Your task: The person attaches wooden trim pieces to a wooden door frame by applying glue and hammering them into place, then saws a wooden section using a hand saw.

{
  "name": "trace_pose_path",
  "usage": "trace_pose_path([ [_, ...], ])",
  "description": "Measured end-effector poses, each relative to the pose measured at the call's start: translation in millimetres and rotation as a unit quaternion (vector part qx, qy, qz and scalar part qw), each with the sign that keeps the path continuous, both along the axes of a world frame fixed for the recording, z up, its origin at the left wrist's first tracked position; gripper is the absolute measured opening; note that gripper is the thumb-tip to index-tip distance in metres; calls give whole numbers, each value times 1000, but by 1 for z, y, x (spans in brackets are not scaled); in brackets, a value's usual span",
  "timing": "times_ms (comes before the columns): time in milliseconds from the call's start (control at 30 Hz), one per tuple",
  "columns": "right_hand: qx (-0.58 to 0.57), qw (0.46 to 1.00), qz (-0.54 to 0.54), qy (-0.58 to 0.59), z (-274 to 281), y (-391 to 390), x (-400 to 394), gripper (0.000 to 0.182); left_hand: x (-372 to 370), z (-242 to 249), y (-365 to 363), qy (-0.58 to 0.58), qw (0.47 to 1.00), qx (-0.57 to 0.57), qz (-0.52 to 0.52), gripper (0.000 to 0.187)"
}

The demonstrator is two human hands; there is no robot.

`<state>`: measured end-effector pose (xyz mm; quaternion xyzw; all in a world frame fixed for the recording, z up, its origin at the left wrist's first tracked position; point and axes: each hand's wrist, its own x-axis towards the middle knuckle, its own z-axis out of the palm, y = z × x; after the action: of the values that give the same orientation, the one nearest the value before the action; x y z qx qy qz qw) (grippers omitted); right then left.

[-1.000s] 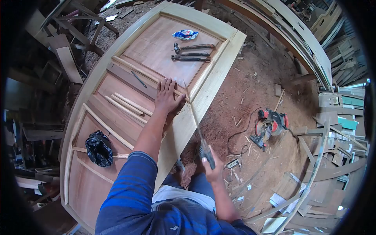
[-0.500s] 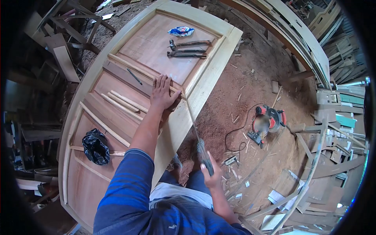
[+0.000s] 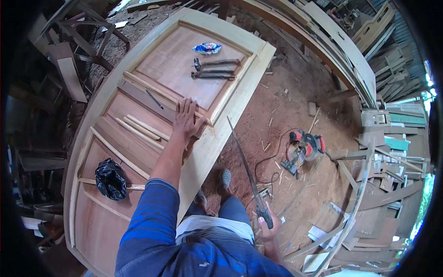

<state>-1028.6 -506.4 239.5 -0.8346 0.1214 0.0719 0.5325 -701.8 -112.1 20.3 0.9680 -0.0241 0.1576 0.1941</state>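
A large wooden door (image 3: 203,159) with framed panels lies in front of me. My left hand (image 3: 186,121) rests on it, fingers stretched out over the end of a light moulding strip (image 3: 159,93) beside the frame. My right hand (image 3: 271,226) grips the dark handle of a handsaw (image 3: 247,166), off the door's right edge. The narrow blade points up and away, its tip near that edge. A pencil (image 3: 154,99) lies left of my left hand, and loose thin strips (image 3: 140,129) lie below it. Hammers (image 3: 214,63) and a dark tool (image 3: 213,74) lie on the far panel.
A blue-and-white packet (image 3: 207,48) and a black plastic bag (image 3: 110,179) lie on the door. A red power saw (image 3: 304,150) with a cord stands on the dusty floor among wood offcuts. Timber and boards (image 3: 392,175) are stacked along the right side.
My right hand has drawn the handsaw away from the moulding and door edge, down and to the right. My left hand stays on the moulding. The whole view has shifted slightly.
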Motion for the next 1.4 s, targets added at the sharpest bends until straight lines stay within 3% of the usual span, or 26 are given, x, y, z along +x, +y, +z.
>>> trace_pose_path([
  [100,34,999,-17,-32,-2,-6,12,66,-2,11,13,84,978,-47,-187,52],
  [133,40,998,-25,-41,-4,-9,12,66,2,3,6,15,978,-60,-199,31],
  [233,-3,999,-11,-32,-33,-34,14,68,17,-3,13,43,974,-110,-194,28],
  [433,11,1000,20,-19,-38,-21,77,66,21,9,14,18,975,-115,-188,25],
  [567,-48,992,82,-78,-39,-1,135,65,14,-4,6,-14,983,-123,-136,26],
  [667,-115,964,144,-193,-41,16,193,64,9,2,-1,42,983,-139,-108,31],
  [767,-139,936,188,-262,-39,50,270,62,-1,3,-17,-6,991,-133,-24,41],
  [800,-149,919,207,-300,-36,69,300,62,-2,-2,-17,10,992,-126,-13,64],
  [933,-179,847,270,-421,-67,148,424,60,-10,25,-31,56,984,-102,137,97],
  [1033,-223,801,316,-457,-112,195,509,61,-17,42,-47,111,952,-149,242,93],
  [1133,-259,775,359,-451,-148,233,571,64,-25,68,-85,247,869,-244,352,71],
  [1233,-262,742,417,-455,-173,229,625,67,-22,52,-132,179,763,-443,434,42],
  [1267,-257,731,435,-458,-182,226,640,67,-16,51,-146,106,764,-436,464,30],
  [1400,-250,732,478,-416,-172,213,684,70,-5,54,-165,125,734,-418,520,28],
])
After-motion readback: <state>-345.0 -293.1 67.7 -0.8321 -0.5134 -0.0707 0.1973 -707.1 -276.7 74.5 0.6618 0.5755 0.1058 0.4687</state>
